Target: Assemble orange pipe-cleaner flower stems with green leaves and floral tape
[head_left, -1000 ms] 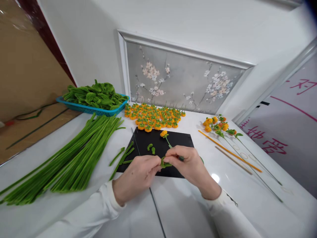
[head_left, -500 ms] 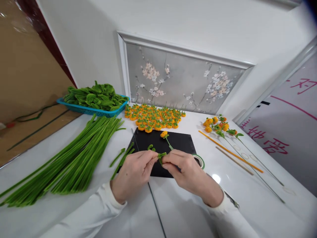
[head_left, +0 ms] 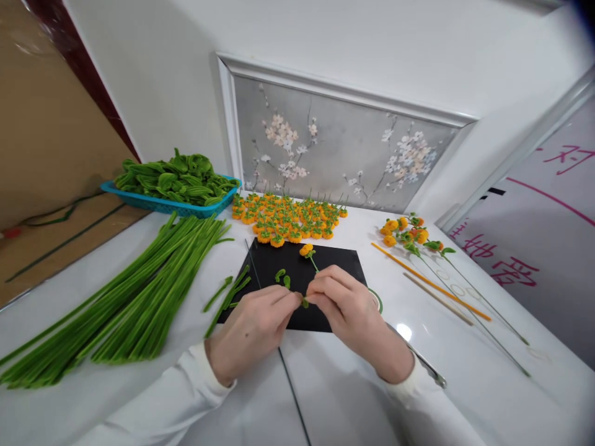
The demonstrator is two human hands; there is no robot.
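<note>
Over the black board [head_left: 274,254], my left hand [head_left: 253,325] and my right hand [head_left: 346,313] meet with their fingertips pinched together. Both are closed on a short piece of green pipe cleaner [head_left: 305,303], mostly hidden by the fingers. Just behind them, small bent green pipe cleaner pieces [head_left: 287,282] lie on the board. An orange flower on a green stem [head_left: 306,250] rests there too, its stem running toward my right hand. Beside that hand is a roll of green tape [head_left: 377,300], partly covered.
Long green pipe cleaners [head_left: 139,297] spread at left, below a blue basket [head_left: 171,204] of green leaves. Several orange flower heads [head_left: 290,220] stand behind the board. Finished stems [head_left: 413,235], an orange stick [head_left: 432,282] and metal scissors or tweezers [head_left: 430,368] lie right.
The green piece between my fingers has turned downward and shows less. My fingertips have drawn closer together, and my right hand has shifted slightly left.
</note>
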